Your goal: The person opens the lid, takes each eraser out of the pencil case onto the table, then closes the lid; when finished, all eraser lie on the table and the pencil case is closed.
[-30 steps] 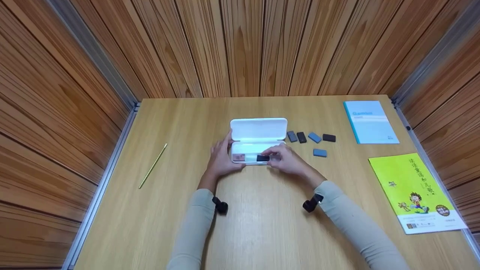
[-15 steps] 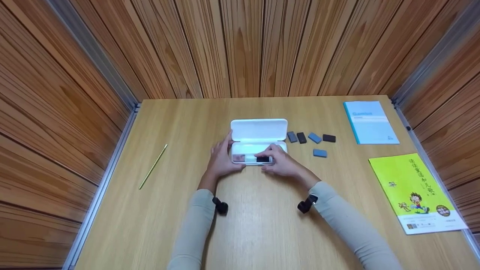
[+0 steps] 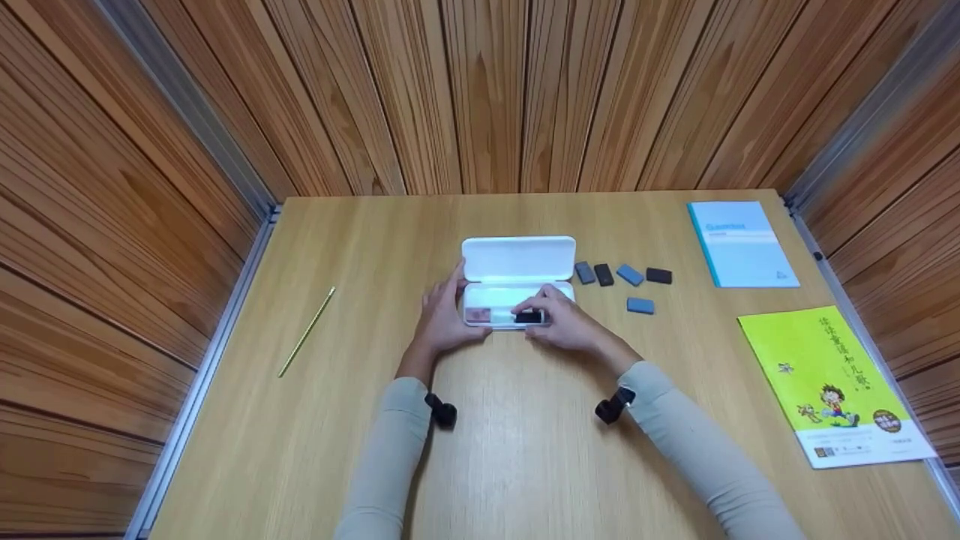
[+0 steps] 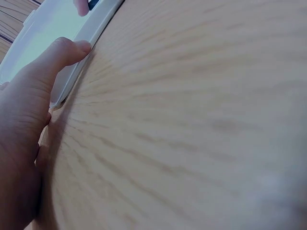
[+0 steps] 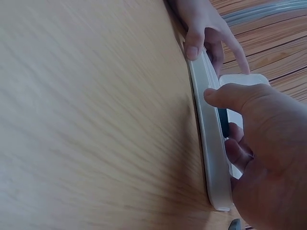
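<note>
A white pencil case [image 3: 517, 259] lies with its lid raised, hinge side away from me. My left hand [image 3: 442, 319] grips its left end, thumb over the front edge, as the left wrist view also shows. My right hand [image 3: 566, 319] reaches into the right part of the tray, its fingers around a small black block [image 3: 529, 317]. In the right wrist view the thumb lies at the case's front wall and the dark block [image 5: 223, 122] shows between thumb and curled fingers. A pinkish block [image 3: 478, 315] sits at the left inside the case.
Several small blocks, dark and blue, lie right of the case, among them a blue block [image 3: 640, 306]. A thin gold stick [image 3: 306, 332] rests at left. At right are a light blue notebook [image 3: 744, 244] and a yellow-green booklet [image 3: 832, 386]. Wooden walls surround the table.
My right hand has shifted a little left over the case, fingers now farther across the black block. The left hand and the case stay in place.
</note>
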`<state>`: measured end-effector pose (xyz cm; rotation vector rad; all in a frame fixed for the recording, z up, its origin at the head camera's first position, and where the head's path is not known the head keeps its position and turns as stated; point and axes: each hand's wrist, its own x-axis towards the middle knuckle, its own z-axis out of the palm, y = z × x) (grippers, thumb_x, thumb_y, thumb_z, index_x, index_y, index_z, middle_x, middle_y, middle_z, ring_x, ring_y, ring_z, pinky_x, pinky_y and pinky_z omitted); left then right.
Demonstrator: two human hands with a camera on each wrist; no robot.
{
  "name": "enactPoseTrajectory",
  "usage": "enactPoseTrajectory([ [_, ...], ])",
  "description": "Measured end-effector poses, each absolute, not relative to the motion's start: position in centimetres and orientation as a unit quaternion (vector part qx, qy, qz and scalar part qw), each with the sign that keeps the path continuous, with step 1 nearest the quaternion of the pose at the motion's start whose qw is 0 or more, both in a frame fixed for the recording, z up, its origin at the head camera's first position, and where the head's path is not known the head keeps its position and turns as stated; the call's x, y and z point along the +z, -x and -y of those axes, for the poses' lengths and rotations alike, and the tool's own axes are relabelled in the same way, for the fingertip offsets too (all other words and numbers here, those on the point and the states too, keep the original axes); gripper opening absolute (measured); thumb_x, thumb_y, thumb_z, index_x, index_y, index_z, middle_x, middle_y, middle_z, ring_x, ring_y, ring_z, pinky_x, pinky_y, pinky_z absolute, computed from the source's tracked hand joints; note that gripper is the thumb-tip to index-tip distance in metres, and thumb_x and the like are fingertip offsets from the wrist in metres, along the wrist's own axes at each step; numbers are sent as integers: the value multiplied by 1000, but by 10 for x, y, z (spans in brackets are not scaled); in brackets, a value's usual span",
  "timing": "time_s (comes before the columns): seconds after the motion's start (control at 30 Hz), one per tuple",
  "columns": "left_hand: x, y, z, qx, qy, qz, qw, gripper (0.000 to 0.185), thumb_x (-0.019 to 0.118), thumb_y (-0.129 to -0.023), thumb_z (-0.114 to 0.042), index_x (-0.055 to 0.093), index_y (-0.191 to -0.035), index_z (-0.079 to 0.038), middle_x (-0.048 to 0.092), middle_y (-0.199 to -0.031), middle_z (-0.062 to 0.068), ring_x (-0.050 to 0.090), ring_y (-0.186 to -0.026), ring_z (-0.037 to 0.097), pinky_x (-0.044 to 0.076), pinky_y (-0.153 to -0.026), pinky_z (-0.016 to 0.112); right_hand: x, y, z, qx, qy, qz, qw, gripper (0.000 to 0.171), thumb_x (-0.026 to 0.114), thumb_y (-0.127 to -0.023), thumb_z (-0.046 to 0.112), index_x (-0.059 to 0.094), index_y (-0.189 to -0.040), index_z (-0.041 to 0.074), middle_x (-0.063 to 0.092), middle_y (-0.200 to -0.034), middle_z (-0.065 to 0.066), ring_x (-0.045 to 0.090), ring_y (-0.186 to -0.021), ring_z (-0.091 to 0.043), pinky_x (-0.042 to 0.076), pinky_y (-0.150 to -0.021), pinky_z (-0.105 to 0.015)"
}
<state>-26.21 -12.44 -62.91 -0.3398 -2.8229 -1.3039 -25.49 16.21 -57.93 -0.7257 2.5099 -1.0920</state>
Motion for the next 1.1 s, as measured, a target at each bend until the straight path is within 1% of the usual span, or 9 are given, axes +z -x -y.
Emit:
enactPoseTrajectory([
  [0.17,-629,262,124,-419,109,901,10,138,101,-73,-45,18,-182,-24,64,-154,8,54,-144,32,23,-135,64,-579,256,-166,-394,252,-870,154,37,76,-106,14,71,-143,18,60,-137,-13,58,-124,-30,46,-103,-41],
  [0.23,-629,262,125,-419,109,902,11,139,101,-73,-45,18,-182,-24,64,-154,8,54,-144,32,25,-134,64,-579,257,-167,-401,251,-867,153,38,74,-108,13,69,-145,19,63,-139,-13,61,-125,-31,48,-104,-43],
  [0.3,-629,262,125,-417,110,902,13,139,101,-73,-44,18,-182,-24,64,-153,9,54,-144,33,25,-133,64,-579,258,-169,-409,248,-865,150,38,72,-109,11,67,-146,19,66,-139,-13,63,-122,-30,50,-104,-43],
  [0.4,-629,262,125,-415,106,903,11,139,100,-73,-46,17,-183,-25,64,-154,8,53,-145,32,26,-133,63,-580,261,-170,-415,235,-867,146,38,69,-110,8,66,-146,20,69,-136,-14,66,-115,-29,50,-100,-40],
  [0.53,-628,262,124,-419,105,902,8,138,100,-73,-47,18,-182,-25,64,-155,8,53,-145,32,25,-134,63,-580,262,-170,-418,209,-872,146,39,66,-111,7,65,-146,23,71,-134,-14,66,-113,-28,50,-98,-38],
  [0.67,-628,262,124,-418,104,903,8,139,101,-73,-46,17,-183,-26,63,-155,8,53,-145,32,25,-134,62,-581,262,-170,-418,205,-874,142,39,66,-111,6,65,-146,23,71,-134,-14,67,-114,-29,51,-100,-41],
  [0.77,-629,262,124,-419,101,903,8,139,101,-74,-45,17,-183,-27,63,-156,8,53,-145,31,26,-133,61,-581,262,-170,-421,204,-873,136,39,66,-111,5,65,-145,22,71,-133,-14,67,-113,-28,51,-100,-40],
  [1.0,-630,262,124,-412,109,905,11,137,100,-74,-46,19,-182,-22,64,-156,10,54,-146,33,27,-132,61,-582,260,-178,-459,187,-861,114,37,69,-108,4,67,-143,17,74,-128,-17,67,-106,-28,52,-86,-31],
  [1.1,-630,262,124,-413,109,904,11,137,100,-74,-46,19,-182,-22,63,-155,9,53,-147,32,25,-133,62,-578,260,-185,-469,175,-859,108,38,70,-108,6,67,-144,18,74,-128,-17,67,-107,-28,53,-86,-30],
])
